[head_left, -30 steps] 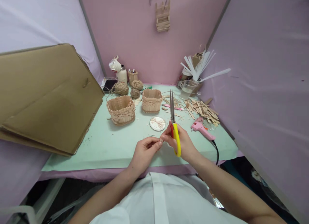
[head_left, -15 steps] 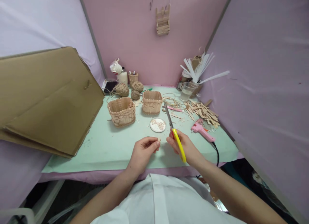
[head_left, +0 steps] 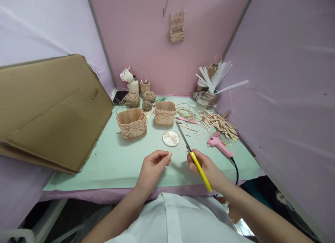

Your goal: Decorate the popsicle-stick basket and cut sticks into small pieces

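Between the thumb and fingers of my left hand point(head_left: 155, 166) is a small pale piece of wood point(head_left: 170, 153). My right hand point(head_left: 205, 166) is closed around scissors with yellow handles point(head_left: 200, 170), their blades pointing away from me over the table. Just beyond my hands lies a round white dish point(head_left: 171, 138) holding small wood pieces. Two baskets made of wooden sticks stand behind it: a left basket point(head_left: 132, 124) with a pattern of pieces on its side, and a right basket point(head_left: 165, 114).
A pink glue gun point(head_left: 221, 146) with a black cord lies to the right, before a heap of wooden sticks point(head_left: 220, 124). Balls of twine point(head_left: 131, 99) sit at the back left. A large cardboard sheet point(head_left: 52, 114) leans at the left. A plastic cup point(head_left: 203, 101) stands back right.
My right hand has moved slightly right and toward me with the scissors. My left hand has shifted a little left, still pinching the wood piece.
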Motion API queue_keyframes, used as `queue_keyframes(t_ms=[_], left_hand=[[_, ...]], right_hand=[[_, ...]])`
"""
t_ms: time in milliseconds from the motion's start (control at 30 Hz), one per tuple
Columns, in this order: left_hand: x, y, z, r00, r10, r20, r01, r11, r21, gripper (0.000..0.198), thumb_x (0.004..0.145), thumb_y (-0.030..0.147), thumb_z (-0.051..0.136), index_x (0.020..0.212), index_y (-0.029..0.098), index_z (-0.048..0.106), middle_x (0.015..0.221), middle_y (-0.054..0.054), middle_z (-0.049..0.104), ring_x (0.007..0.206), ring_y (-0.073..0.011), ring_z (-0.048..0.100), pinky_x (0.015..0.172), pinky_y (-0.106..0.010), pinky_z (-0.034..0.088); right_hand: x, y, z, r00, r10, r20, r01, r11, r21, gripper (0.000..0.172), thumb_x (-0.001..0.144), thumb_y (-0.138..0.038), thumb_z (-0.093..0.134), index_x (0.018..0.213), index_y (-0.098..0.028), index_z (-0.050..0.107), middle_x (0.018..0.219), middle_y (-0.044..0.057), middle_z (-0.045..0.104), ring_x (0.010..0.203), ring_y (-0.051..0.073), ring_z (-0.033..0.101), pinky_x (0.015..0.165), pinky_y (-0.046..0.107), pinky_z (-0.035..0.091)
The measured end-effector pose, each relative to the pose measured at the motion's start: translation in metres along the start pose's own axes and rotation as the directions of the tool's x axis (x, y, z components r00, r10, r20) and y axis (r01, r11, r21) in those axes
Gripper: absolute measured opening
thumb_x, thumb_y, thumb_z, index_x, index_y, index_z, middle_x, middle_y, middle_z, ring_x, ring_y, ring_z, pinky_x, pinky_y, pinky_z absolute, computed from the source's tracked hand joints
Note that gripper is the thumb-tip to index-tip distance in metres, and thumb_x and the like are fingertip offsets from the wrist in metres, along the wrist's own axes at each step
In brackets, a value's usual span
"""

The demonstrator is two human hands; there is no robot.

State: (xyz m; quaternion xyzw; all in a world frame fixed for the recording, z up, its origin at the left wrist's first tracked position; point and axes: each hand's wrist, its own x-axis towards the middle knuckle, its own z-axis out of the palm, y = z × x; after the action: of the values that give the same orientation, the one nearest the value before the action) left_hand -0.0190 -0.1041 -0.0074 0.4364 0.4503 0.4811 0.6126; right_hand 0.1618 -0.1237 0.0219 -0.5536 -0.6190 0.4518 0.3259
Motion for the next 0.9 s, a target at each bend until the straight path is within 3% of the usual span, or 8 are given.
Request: queue_keyframes(t_ms=[200,367,500,567,767,900], left_hand=[[-0.006,-0.002,0.006,0.983,-0.095,0.155,0.096,0.995,-0.001,0.019,0.068,0.033,0.068,0.074,0.015,0.067,0.061,0.0,0.057,0.058,-0.0096,0.046,0.057,-0.021,0.035],[-0.01,-0.005,0.007,0.959,-0.163,0.23,0.185,0.979,-0.08,0.021,0.067,0.033,0.07,0.074,0.014,0.066,0.061,0.001,0.056,0.057,-0.008,0.045,0.056,-0.02,0.034],[-0.009,-0.006,0.003,0.848,-0.325,0.419,0.453,0.854,-0.256,0.024,0.069,0.035,0.069,0.073,0.012,0.063,0.065,-0.002,0.055,0.058,-0.0065,0.048,0.055,-0.018,0.035],[-0.009,-0.006,0.001,0.797,-0.35,0.491,0.526,0.802,-0.282,0.024,0.071,0.033,0.069,0.069,0.01,0.061,0.063,-0.001,0.052,0.054,-0.005,0.046,0.051,-0.016,0.033],[-0.008,-0.008,-0.003,0.733,-0.399,0.551,0.628,0.71,-0.32,0.02,0.072,0.028,0.068,0.072,0.01,0.062,0.063,-0.001,0.051,0.052,-0.0031,0.044,0.048,-0.015,0.032],[-0.009,-0.01,-0.004,0.687,-0.419,0.593,0.663,0.695,-0.278,0.02,0.071,0.028,0.069,0.075,0.01,0.064,0.064,-0.001,0.052,0.052,-0.0034,0.046,0.047,-0.015,0.032]], right_hand=[[0.005,-0.002,0.008,0.99,-0.031,-0.135,0.051,0.987,0.151,0.028,0.073,-0.038,0.062,0.078,-0.022,0.039,0.083,0.001,0.059,0.06,0.01,0.043,0.054,0.024,0.035],[0.009,-0.004,0.014,0.993,-0.054,-0.106,0.08,0.961,0.264,0.032,0.07,-0.034,0.066,0.075,-0.021,0.038,0.077,0.0,0.062,0.066,0.013,0.052,0.061,0.027,0.041],[0.008,-0.006,0.015,1.0,0.001,-0.001,-0.001,0.927,0.375,0.034,0.069,-0.034,0.067,0.076,-0.021,0.036,0.076,-0.001,0.061,0.06,0.013,0.057,0.054,0.025,0.04],[0.007,-0.006,0.015,0.998,0.004,0.064,-0.03,0.914,0.406,0.033,0.07,-0.033,0.067,0.077,-0.021,0.036,0.078,0.0,0.061,0.06,0.013,0.059,0.051,0.024,0.039],[0.006,-0.004,0.015,0.997,-0.033,0.066,0.004,0.92,0.391,0.031,0.071,-0.03,0.067,0.077,-0.021,0.038,0.078,0.0,0.062,0.064,0.014,0.06,0.061,0.027,0.044],[0.006,-0.004,0.017,0.996,-0.061,0.069,0.031,0.929,0.369,0.032,0.071,-0.034,0.066,0.077,-0.022,0.037,0.077,-0.001,0.061,0.064,0.013,0.058,0.063,0.029,0.045]])
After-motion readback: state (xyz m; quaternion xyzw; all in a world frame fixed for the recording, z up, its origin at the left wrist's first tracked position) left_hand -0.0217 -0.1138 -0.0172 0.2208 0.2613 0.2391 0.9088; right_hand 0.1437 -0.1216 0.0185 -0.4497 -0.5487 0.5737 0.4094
